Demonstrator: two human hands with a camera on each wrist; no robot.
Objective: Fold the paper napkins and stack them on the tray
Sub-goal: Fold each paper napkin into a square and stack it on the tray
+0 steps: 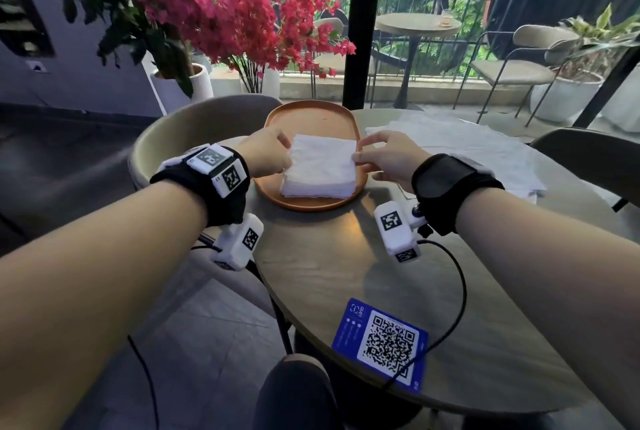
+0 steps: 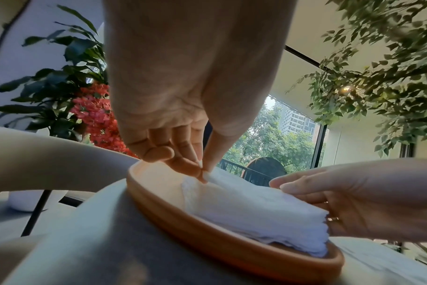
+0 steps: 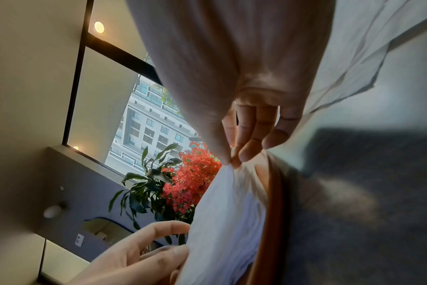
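My left hand (image 1: 268,155) and right hand (image 1: 388,159) pinched the top napkin (image 1: 320,161) over the tray (image 1: 304,114); uneven release risked skewing the stack (image 1: 317,188).

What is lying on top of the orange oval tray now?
On the orange oval tray lies a stack of folded white paper napkins, pinched at the left edge by the left hand and at the right by the right hand. The tray floor beneath is covered.
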